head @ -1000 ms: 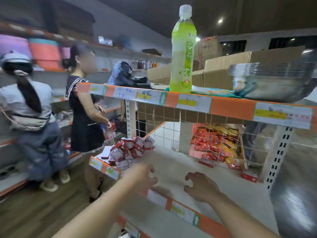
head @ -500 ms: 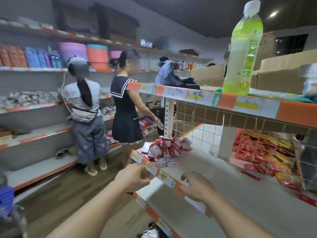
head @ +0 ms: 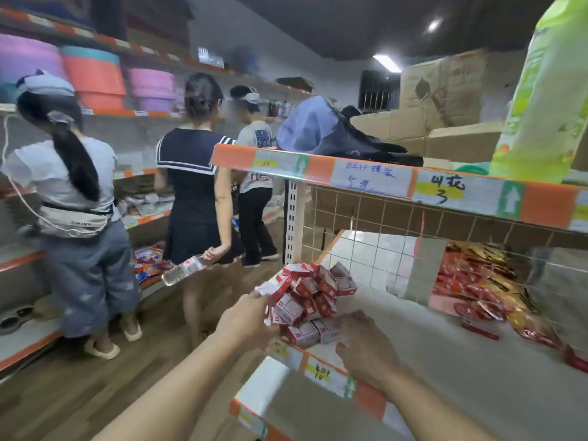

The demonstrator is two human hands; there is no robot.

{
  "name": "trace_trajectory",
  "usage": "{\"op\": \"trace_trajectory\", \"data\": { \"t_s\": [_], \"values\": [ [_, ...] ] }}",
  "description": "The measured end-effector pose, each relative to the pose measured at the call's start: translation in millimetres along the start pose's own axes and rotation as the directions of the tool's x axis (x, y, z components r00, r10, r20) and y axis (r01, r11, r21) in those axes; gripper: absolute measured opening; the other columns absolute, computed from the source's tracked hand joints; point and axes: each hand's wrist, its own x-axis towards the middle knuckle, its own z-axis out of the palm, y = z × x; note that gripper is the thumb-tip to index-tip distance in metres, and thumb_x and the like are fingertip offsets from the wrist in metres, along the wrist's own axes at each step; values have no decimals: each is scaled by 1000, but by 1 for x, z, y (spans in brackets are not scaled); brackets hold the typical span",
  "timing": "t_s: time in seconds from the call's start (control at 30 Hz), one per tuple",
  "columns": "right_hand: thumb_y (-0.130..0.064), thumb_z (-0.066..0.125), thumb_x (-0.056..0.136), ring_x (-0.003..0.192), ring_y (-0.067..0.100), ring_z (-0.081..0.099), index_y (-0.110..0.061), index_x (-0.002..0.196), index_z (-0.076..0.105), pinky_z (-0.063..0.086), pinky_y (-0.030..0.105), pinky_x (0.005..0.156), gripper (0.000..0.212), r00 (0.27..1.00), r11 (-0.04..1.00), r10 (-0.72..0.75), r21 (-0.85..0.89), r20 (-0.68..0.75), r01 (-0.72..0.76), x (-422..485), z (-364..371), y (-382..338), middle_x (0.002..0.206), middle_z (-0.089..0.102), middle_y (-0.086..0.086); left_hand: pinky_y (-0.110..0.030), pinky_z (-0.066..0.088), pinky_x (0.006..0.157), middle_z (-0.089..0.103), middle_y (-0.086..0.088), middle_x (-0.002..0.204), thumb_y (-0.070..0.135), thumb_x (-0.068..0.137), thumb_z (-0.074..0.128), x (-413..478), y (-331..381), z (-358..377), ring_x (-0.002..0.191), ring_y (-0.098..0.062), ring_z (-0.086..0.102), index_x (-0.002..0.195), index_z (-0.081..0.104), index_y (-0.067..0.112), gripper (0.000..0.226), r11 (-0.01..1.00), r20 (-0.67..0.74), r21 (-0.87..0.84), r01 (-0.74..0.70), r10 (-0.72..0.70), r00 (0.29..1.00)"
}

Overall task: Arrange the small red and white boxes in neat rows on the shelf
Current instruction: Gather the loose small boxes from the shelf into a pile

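Observation:
A loose heap of small red and white boxes [head: 313, 297] lies at the left end of the grey middle shelf [head: 445, 361], by its front edge. My left hand [head: 246, 319] is against the heap's left side, its fingertips hidden among the boxes. My right hand [head: 366, 348] hovers at the heap's lower right with fingers loosely curled; its fingertips are close to the nearest boxes and nothing shows in its grasp.
The upper shelf [head: 366, 176] overhangs the heap and carries a green bottle [head: 541, 100], a dark bag [head: 334, 132] and cartons. Red snack packets [head: 477, 291] lie behind a wire grid. Three people [head: 194, 173] stand in the aisle to the left.
My view swung left and closer to the heap. Both hands moved forward from the shelf's front edge up to the boxes, the left now touching them.

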Motion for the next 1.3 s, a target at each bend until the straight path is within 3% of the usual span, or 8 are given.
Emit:
{"op": "trace_trajectory", "data": {
  "t_s": [0.2, 0.43, 0.53, 0.7, 0.93, 1.1, 1.17, 1.3],
  "values": [
    [-33, 35, 73, 105, 14, 48, -43, 117, 47, 49, 34, 89, 47, 999, 994, 9, 108, 34, -12, 21, 15, 0, 117, 48, -9, -38, 51, 85, 46, 6, 121, 38, 76, 59, 41, -10, 7, 118, -17, 46, 129, 43, 40, 56, 990, 71, 28, -136, 134, 988],
    [-25, 47, 75, 111, 12, 45, -43, 124, 46, 43, 29, 93, 52, 997, 992, -18, 123, 73, 9, 31, 18, 7, 125, 48, -14, -23, 53, 80, 38, 9, 135, 27, 84, 56, 54, -4, 17, 117, -16, 50, 131, 44, 47, 52, 978, 71, 20, -208, 207, 976],
    [-27, 52, 70, 114, 16, 46, -39, 122, 48, 43, 31, 95, 53, 991, 991, -45, 130, 127, 28, 36, 15, 10, 127, 49, -11, -27, 56, 78, 39, 10, 132, 32, 82, 60, 55, -5, 17, 114, -17, 50, 128, 43, 49, 52, 980, 96, 63, -189, 183, 978],
    [-31, 63, 75, 106, 15, 54, -35, 112, 51, 45, 26, 85, 39, 993, 989, -47, 144, 110, 31, 40, 15, 12, 116, 54, -9, -28, 52, 75, 42, 9, 121, 36, 74, 68, 55, -2, 15, 109, -16, 48, 118, 48, 35, 48, 976, 87, 106, -188, 180, 980],
    [-32, 64, 80, 98, 17, 51, -37, 125, 54, 43, 24, 85, 46, 988, 985, -79, 166, 131, 57, 37, 8, 13, 103, 45, -3, -24, 49, 80, 56, 10, 109, 29, 75, 73, 44, -17, 6, 96, -11, 54, 112, 58, 29, 40, 980, 80, -20, -198, 199, 977],
    [-34, 70, 78, 99, 21, 50, -25, 118, 60, 42, 26, 85, 42, 995, 981, -16, 196, 95, -3, 29, -8, 16, 99, 45, -1, -11, 38, 62, 58, 8, 104, 31, 74, 78, 44, -8, -3, 86, -10, 52, 112, 61, 23, 42, 972, 29, -92, -214, 218, 976],
    [-41, 60, 73, 99, 22, 50, -22, 117, 59, 39, 26, 79, 48, 997, 985, 5, 173, 73, -18, 22, -15, 25, 100, 45, 0, -8, 38, 62, 57, 10, 101, 32, 74, 78, 44, 3, -2, 86, -10, 54, 112, 62, 23, 43, 966, 20, -105, -235, 239, 971],
    [-22, 58, 84, 98, 19, 43, -15, 121, 55, 29, 24, 72, 37, 999, 992, 29, 122, 16, -31, 3, -32, 49, 90, 40, -8, -20, 41, 70, 62, 7, 100, 34, 74, 76, 48, 31, 9, 86, -10, 53, 109, 63, 23, 38, 946, 22, -130, -295, 301, 953]
  ]
}}
